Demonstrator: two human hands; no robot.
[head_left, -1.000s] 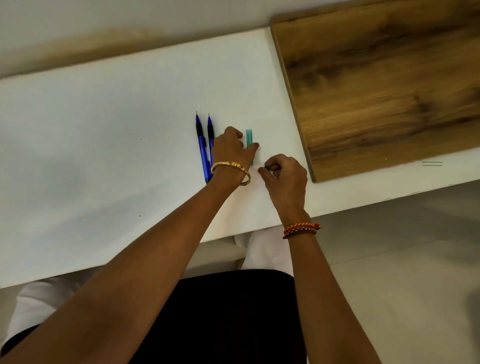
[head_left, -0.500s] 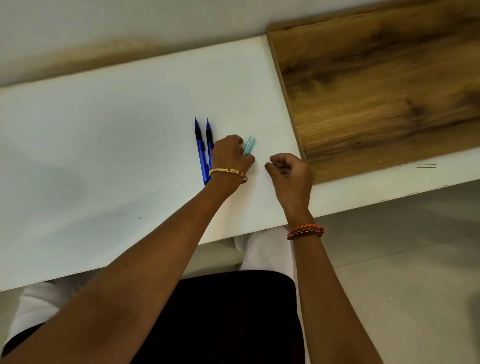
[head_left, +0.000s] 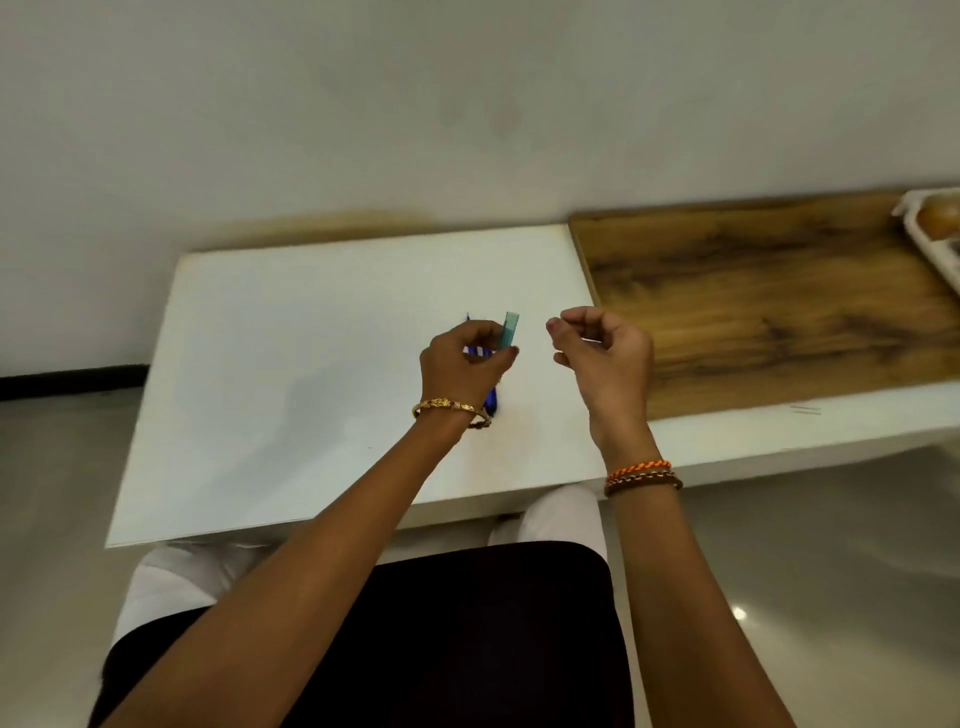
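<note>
My left hand (head_left: 462, 364), with a gold bangle on the wrist, pinches a small translucent teal case (head_left: 510, 328) and holds it upright above the white table (head_left: 311, 364). Two blue pens (head_left: 491, 402) lie on the table under that hand, mostly hidden by it. My right hand (head_left: 608, 353) is raised to the right of the case, a short gap away. Its fingers are curled and seem to pinch something small and thin; I cannot make out what it is.
A wooden board (head_left: 779, 301) lies on the table just right of my right hand. A white tray (head_left: 914, 234) holding a round brown thing sits at the far right edge. The wall runs behind the table; my lap is below its front edge.
Both hands have lifted off the table. The left hand took the teal case up with it; the right hand rose and moved apart to the right. The view has tilted up and back.
</note>
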